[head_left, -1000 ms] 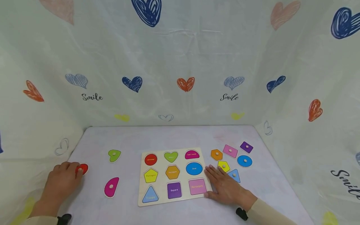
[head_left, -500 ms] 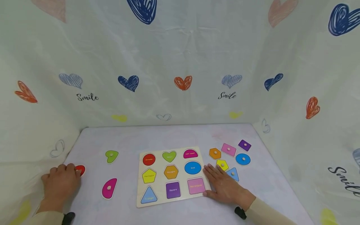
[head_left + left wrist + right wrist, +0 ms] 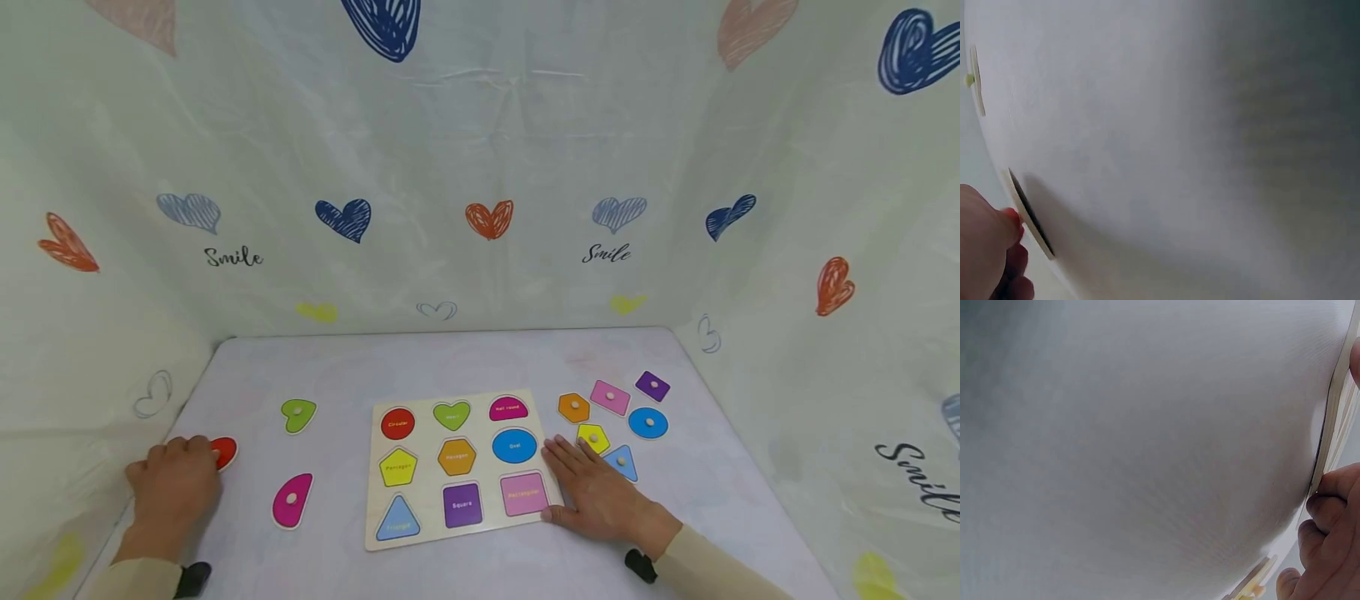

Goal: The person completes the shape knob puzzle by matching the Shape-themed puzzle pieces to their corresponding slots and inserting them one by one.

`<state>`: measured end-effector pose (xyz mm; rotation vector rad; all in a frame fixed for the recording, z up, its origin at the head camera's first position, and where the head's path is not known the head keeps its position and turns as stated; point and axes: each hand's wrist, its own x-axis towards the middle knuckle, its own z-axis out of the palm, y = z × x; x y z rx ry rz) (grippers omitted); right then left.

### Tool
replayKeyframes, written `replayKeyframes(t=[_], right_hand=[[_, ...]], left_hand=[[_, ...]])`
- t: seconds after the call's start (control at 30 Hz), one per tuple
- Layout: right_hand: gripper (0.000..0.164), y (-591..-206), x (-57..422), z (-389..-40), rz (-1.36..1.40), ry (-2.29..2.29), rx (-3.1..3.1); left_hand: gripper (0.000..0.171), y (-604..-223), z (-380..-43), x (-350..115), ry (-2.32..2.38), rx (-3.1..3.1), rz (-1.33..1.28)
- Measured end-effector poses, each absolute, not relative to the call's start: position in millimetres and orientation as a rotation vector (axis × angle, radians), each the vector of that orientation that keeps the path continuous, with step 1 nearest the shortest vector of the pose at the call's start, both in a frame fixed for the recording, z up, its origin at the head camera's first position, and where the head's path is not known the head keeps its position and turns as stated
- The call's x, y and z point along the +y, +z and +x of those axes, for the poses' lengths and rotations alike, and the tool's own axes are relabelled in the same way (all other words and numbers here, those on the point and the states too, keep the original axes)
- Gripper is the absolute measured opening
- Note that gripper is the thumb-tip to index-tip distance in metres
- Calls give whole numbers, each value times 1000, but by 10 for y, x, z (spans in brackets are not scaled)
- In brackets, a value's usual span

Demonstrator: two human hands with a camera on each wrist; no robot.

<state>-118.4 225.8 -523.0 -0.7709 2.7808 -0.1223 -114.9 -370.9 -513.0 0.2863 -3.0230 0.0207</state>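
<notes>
Right of the left hand (image 3: 172, 493), pinched, juts the red piece (image 3: 226, 452).

There are 2 hands: 1 left hand (image 3: 176, 490) and 1 right hand (image 3: 602, 500). There is 1 board (image 3: 483, 468) with 9 printed shapes (image 3: 457, 457). There are 9 loose pieces (image 3: 582, 408): 1 heart (image 3: 299, 416), 1 half round (image 3: 292, 501), 1 circle (image 3: 228, 453) (partly hidden), 1 hexagon (image 3: 573, 407), 1 rectangle (image 3: 611, 397), 1 square (image 3: 653, 386), 1 oval (image 3: 648, 422), 1 pentagon (image 3: 596, 435) and 1 triangle (image 3: 622, 462).
</notes>
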Motion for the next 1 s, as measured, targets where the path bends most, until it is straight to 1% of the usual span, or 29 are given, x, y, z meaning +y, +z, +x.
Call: replayKeyframes(t=[0.27, 0.4, 0.57, 0.63, 0.87, 1.0], right_hand=[[97, -5242, 2253, -1218, -778, -113, 2785], [97, -5247, 2238, -1225, -779, -113, 2785], [97, -5235, 2219, -1217, -779, -123, 2775], [97, -5232, 2217, -1212, -777, -121, 2773], [97, -5248, 2244, -1186, -773, -85, 2784], [98, -5270, 2261, -1177, -784, -68, 2788]], left_hand=[[38, -5152, -1166, -3639, 52, -3025, 297], [36, -5157, -1154, -3670, 25, -3020, 280], [37, -5161, -1142, -3659, 58, -3014, 247], [38, -5153, -1140, -3640, 60, -3003, 221], [29, -5076, -1159, -3500, -39, -2919, 46], [32, -5014, -1176, -3340, -60, -2878, -48]])
